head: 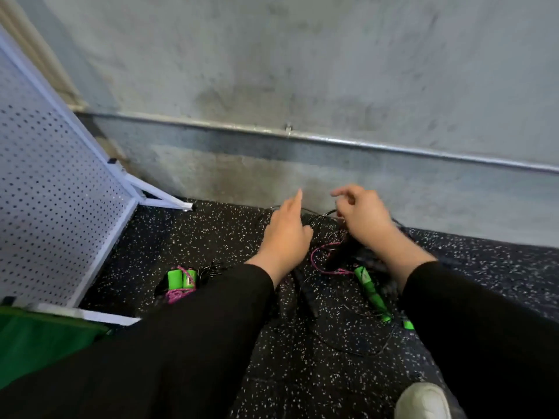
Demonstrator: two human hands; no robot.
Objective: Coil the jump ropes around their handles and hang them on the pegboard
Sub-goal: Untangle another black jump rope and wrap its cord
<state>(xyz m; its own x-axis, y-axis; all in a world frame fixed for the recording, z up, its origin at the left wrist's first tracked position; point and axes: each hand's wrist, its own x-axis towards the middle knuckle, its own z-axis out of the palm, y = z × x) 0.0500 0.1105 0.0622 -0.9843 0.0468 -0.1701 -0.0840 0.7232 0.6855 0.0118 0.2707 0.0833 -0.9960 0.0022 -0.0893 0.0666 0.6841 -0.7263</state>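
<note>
**Gym or fitness storage corner**

Speckled black rubber floor (193, 237), typical gym matting. Bare grey concrete wall (302, 71) with metal pipe (393, 148) along it. White pegboard (45, 176) on stand. Jump ropes (181, 282) lying loose on floor.

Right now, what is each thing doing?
left hand: over the tangle, one finger stretched out
right hand: fingers curled on a thin black rope
coiled rope bundle: wound up, lying on the floor
green handle: loose on the floor
pegboard: leaning, nothing hung in view
</note>
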